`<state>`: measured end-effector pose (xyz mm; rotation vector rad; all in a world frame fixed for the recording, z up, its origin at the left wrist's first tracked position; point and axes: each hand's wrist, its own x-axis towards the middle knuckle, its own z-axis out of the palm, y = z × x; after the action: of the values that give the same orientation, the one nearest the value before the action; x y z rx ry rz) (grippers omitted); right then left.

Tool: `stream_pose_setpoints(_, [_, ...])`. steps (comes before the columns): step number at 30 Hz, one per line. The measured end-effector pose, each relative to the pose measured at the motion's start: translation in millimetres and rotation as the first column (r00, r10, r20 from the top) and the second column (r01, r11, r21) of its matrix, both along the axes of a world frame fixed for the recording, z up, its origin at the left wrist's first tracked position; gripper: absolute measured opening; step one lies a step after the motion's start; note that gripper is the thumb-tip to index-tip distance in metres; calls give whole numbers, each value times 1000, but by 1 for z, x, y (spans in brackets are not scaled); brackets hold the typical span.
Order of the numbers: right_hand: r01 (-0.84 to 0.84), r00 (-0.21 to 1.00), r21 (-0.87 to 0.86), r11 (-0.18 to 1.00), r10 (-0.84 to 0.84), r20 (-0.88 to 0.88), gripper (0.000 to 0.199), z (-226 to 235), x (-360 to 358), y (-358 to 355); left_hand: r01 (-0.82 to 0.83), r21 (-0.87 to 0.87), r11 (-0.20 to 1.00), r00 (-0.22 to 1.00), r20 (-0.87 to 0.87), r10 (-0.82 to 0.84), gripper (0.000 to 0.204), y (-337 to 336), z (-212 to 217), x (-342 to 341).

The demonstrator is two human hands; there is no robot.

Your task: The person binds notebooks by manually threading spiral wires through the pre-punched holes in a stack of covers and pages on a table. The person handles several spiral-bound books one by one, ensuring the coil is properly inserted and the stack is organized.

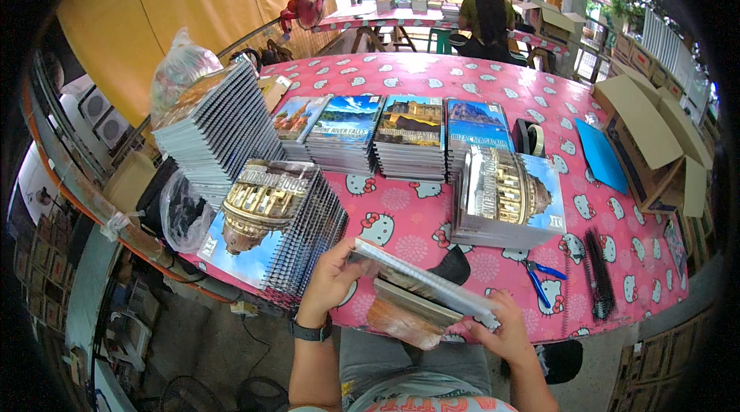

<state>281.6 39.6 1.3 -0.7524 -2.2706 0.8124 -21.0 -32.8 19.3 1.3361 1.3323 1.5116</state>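
My left hand [331, 277] and my right hand [501, 326] are both closed on a notebook [416, 300], one at each end. It is tilted above the table's near edge, with a pale long edge uppermost and a picture cover partly showing below. To the left of it stands a stack of spiral-bound notebooks [266, 208] with a domed building on the top cover. A similar stack [509, 196] sits beyond my right hand. Blue-handled pliers [544, 282] and a bundle of black binding coils [597, 277] lie to the right.
Several notebook stacks [411, 138] line the table's middle, and a tall stack [216, 123] stands at the left. A tape roll [536, 138], a blue sheet [600, 156] and an open cardboard box [647, 142] are at the right. Farther off, a person [487, 15] sits beside another table.
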Motion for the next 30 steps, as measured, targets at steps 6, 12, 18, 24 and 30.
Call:
stream_pose_setpoints(6, [42,863,-183,982,-128,-489,53,0,-14,-9,-471,346,811,612,-534,583,43,-44,36,37])
stream_pose_setpoints(12, [43,917,-115,992,-85,-391,26,-18,-25,-13,-690,361,627,123,-795,594,35,-78,80,4])
stream_pose_setpoints(18, [28,933,-150,988,-80,-351,31,-18,-16,-9,-711,333,619,96,-827,555,32,-70,79,0])
stream_pose_setpoints(24, [-188,768,-461,867,-162,-619,59,-22,-44,-23,-441,520,731,358,-645,675,39,-50,60,58])
stream_pose_setpoints(30, [-137,756,-431,892,-187,-627,39,-28,-54,-16,-450,21,893,812,425,399,53,9,-34,52])
